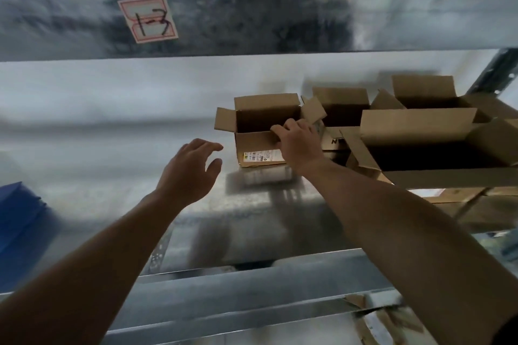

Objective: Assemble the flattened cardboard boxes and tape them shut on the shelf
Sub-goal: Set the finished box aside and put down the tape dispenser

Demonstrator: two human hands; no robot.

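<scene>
Metal shelf (112,126), tag "1-3" (148,19) on the upper beam, blue object (19,213) far left. Left hand (190,168) open, fingers spread, just beside the small cardboard box (260,145), not touching. Right hand (300,143) grips that box's near wall. Larger boxes (420,126) at right, all erected, top flaps up. Closing and taping left to do; no tape visible. Bottom seams hidden, can't tell if taped.

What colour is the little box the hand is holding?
Brown cardboard, with a white label on its front. The small box shows best in the head view.
</scene>
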